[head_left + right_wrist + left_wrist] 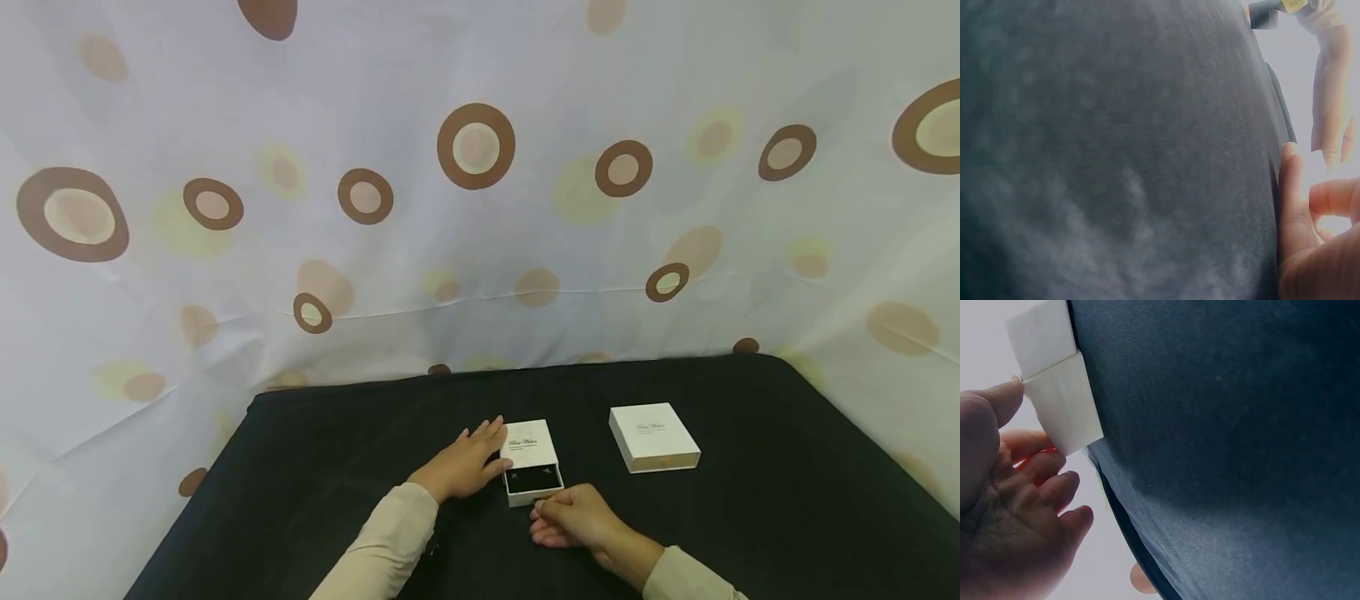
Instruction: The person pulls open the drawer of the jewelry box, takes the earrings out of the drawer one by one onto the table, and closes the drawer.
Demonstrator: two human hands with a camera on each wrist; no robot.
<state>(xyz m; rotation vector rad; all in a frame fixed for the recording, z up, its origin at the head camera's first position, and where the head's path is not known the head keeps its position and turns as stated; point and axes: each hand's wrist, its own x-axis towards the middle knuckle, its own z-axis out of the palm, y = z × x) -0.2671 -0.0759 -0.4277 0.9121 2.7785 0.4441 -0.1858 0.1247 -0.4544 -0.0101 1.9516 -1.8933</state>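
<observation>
A small white slide-out jewellery box (527, 450) with dark lettering lies on the black cloth, its drawer (519, 500) partly out toward me. Two small silvery star-like pieces sit on the drawer's black insert (533, 480). My left hand (467, 461) grips the outer sleeve from the left, thumb near its front edge. The left wrist view shows thumb and forefinger along the white box side (1066, 403). With curled fingers, my right hand (577, 521) pinches the drawer's front edge; the exact contact is hidden. Glare washes out the right wrist view around the fingers (1294, 200).
A larger white box (655, 437) with similar lettering stands closed to the right. Black cloth (360, 450) covers the table. Behind it and at the sides hangs a pale curtain (405, 275) with brown and yellow round patterns.
</observation>
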